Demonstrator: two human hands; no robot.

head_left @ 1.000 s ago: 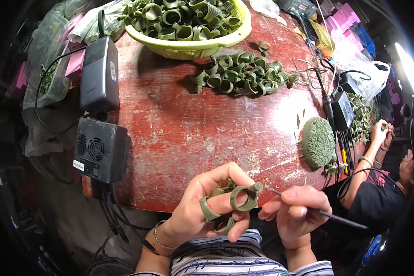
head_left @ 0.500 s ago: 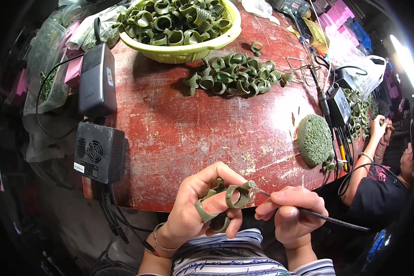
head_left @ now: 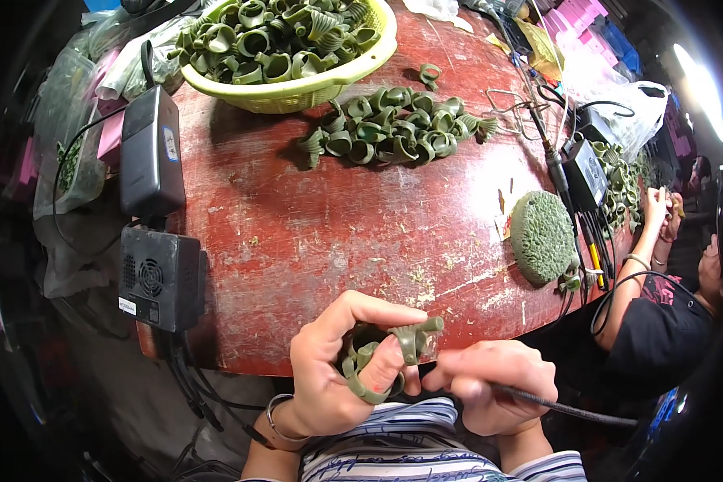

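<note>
My left hand (head_left: 327, 377) is closed round several olive-green wax rings above the table's near edge. One ring (head_left: 410, 344) has a fluted side and a short stub; it stands at the fingertips, between index finger and thumb. Another wax ring (head_left: 365, 389) encircles the thumb, and more sit partly hidden inside the palm. Just right of them, my right hand (head_left: 502, 381) is closed on a slim pen-like tool with a black cord (head_left: 574, 410) running off to the right. Its tip is hidden or blurred beside the fluted ring.
A yellow-green basket (head_left: 297, 100) full of wax rings stands at the back of the red table (head_left: 313, 233). Loose rings (head_left: 398, 128) lie before it. A round green textured pad (head_left: 543, 238) is at right, black boxes (head_left: 161, 277) at left. A co-worker's hand (head_left: 657, 207) is far right.
The fluted ring has turned at my left fingertips, now showing its side rather than its opening. My right hand has come slightly closer to it, and the tool's metal tip no longer shows.
</note>
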